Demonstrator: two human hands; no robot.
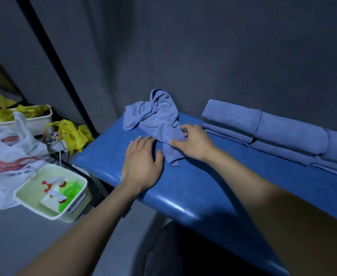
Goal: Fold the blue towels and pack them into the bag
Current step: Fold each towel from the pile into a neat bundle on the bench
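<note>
One crumpled towel (155, 120) pinched by right hand (195, 141), left hand (141, 158) flat; three folded towels (263, 126)

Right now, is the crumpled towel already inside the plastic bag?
No, the crumpled towel lies on the blue table under the right hand, while the plastic bag sits apart at the left.
</note>
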